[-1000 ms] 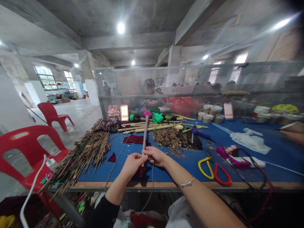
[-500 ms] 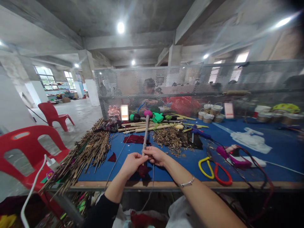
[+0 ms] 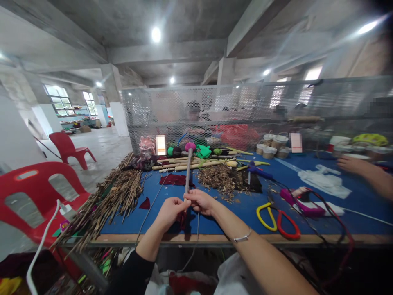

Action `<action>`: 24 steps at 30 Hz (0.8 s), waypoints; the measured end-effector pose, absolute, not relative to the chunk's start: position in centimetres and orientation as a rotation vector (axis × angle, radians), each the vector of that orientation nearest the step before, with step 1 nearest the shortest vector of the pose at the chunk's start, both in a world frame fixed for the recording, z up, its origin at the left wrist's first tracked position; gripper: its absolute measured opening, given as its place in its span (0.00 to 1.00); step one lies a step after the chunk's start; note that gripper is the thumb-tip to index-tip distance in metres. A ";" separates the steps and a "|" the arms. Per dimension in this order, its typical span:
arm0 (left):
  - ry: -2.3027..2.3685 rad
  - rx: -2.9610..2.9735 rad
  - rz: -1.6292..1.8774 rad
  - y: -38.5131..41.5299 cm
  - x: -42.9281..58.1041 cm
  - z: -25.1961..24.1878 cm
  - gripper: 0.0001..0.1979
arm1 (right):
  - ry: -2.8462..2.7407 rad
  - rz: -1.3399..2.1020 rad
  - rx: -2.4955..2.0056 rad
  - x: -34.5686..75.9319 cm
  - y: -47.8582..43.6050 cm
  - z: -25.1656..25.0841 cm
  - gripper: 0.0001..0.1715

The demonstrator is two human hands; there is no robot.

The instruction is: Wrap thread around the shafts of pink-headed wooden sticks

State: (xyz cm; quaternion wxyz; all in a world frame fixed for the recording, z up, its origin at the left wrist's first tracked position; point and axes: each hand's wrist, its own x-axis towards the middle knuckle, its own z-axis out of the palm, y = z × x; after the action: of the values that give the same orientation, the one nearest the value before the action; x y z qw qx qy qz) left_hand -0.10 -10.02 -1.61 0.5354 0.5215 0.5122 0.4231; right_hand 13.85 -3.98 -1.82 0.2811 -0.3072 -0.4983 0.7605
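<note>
A pale grey-brown stick (image 3: 188,174) points away from me, its far end meeting a magenta ball (image 3: 190,146); whether the two are joined I cannot tell. My right hand (image 3: 201,201) pinches the near end of this stick between thumb and fingers. Close against it, my left hand (image 3: 172,212) is also closed, thumb tip at the same end of the stick. Below the fingers shows a piece of dark red cloth (image 3: 182,222), partly hidden by my left hand. Another dark red cloth (image 3: 173,180) lies flat behind the hands, with a small scrap (image 3: 145,203) to the left.
Thin twigs (image 3: 123,192) are heaped at left, wood chips (image 3: 216,180) beyond my hands. Scissors (image 3: 278,221) with yellow and red handles lie at right, near a purple device (image 3: 302,205) with cables. A co-worker's hand (image 3: 353,164) reaches in at far right. A perforated screen (image 3: 172,106) stands behind.
The dark red cloth under my fingers has shifted and looks narrower. My hands stay almost in place on the stick. A co-worker's hand has come in from the right.
</note>
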 end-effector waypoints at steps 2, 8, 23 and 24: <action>1.158 1.223 1.014 -9.9 -0.2 -1.8 0.21 | -1.327 2.045 -0.819 13.9 -3.9 -1.8 0.19; 0.996 1.217 0.971 -9.9 -0.3 -2.3 0.21 | -1.348 2.057 -0.825 13.7 -3.9 -2.0 0.17; 0.978 1.077 1.190 -10.0 -0.1 -1.7 0.44 | -1.388 1.959 -0.873 13.2 -4.7 -2.1 0.14; 0.972 1.080 1.162 -10.2 0.0 -1.5 0.42 | -1.372 1.959 -0.863 13.2 -4.8 -2.1 0.14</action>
State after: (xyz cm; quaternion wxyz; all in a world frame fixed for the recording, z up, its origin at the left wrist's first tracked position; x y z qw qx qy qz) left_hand -0.04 -10.17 -1.49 0.5978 0.4652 0.4190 0.5006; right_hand 13.19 -4.76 -2.08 0.2949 -0.3243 -0.5156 0.7362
